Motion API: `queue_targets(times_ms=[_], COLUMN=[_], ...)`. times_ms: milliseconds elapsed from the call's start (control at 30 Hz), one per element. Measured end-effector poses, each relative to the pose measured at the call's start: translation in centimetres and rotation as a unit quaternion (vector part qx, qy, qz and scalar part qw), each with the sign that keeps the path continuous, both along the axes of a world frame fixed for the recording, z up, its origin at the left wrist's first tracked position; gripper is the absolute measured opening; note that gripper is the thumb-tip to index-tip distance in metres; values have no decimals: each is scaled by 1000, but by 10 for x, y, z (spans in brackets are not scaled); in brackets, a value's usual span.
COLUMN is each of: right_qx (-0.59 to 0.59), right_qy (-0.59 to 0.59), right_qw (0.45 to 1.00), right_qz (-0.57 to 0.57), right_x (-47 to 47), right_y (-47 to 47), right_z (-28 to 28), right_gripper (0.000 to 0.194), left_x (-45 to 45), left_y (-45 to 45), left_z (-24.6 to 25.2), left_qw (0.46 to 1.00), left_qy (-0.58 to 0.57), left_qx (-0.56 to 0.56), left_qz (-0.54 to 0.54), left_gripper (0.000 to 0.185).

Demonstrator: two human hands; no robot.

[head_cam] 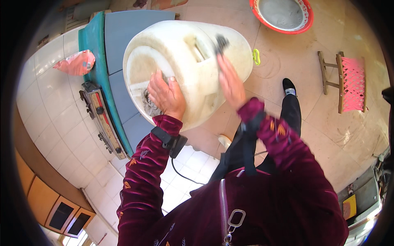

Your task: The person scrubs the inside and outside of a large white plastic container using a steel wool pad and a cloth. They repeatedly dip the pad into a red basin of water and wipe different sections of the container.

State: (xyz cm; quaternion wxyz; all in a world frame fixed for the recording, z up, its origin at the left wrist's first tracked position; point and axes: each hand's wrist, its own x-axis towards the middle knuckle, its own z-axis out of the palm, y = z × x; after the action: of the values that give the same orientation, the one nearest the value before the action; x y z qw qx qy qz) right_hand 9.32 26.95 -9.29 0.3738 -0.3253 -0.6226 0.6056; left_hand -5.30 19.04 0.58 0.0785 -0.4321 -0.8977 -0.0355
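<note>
A large, stained white plastic barrel with a recessed handle lies tilted before me, one end facing me. My left hand presses on that end, over a crumpled grey rag that shows beside and between its fingers. At the barrel's side is my right hand, blurred, fingers straight. A small dark scrubber is at its fingertips against the plastic; blur hides its exact kind.
A red basin of grey water stands on the tiled floor, and a wooden stool with pink webbing at right. A yellow-green handle pokes out past the barrel. At left are a gas stove and a pink plastic bag.
</note>
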Motion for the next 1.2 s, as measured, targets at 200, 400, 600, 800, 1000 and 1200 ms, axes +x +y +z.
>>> queue_targets(times_ms=[200, 400, 600, 800, 1000, 1200], right_qx=[-16, -64, -100, -181, -77, -178], right_qy=[-15, 0, -4, -63, -30, -11], right_qw=[1000, 998, 994, 974, 992, 974], right_qz=[-18, -14, -34, -123, -97, -137], right_x=[8, -24, 7, -29, -3, -27], right_y=[-23, 26, -80, -4, -64, -24], right_z=[1, -17, -47, -173, -82, -192], right_gripper=[47, 45, 49, 48, 51, 50], left_x=[-1, -1, -3, -9, -9, -9], left_y=[-4, -6, -10, -15, -16, -17], left_z=[-2, -2, -1, 0, 2, 2], left_qw=[1000, 1000, 1000, 1000, 996, 987], left_qy=[4, 7, 5, -16, -74, -144], left_qx=[-6, -6, -4, 12, 52, 69], left_qz=[-3, -3, -18, -18, -16, 5], left_gripper=[47, 47, 44, 43, 44, 43])
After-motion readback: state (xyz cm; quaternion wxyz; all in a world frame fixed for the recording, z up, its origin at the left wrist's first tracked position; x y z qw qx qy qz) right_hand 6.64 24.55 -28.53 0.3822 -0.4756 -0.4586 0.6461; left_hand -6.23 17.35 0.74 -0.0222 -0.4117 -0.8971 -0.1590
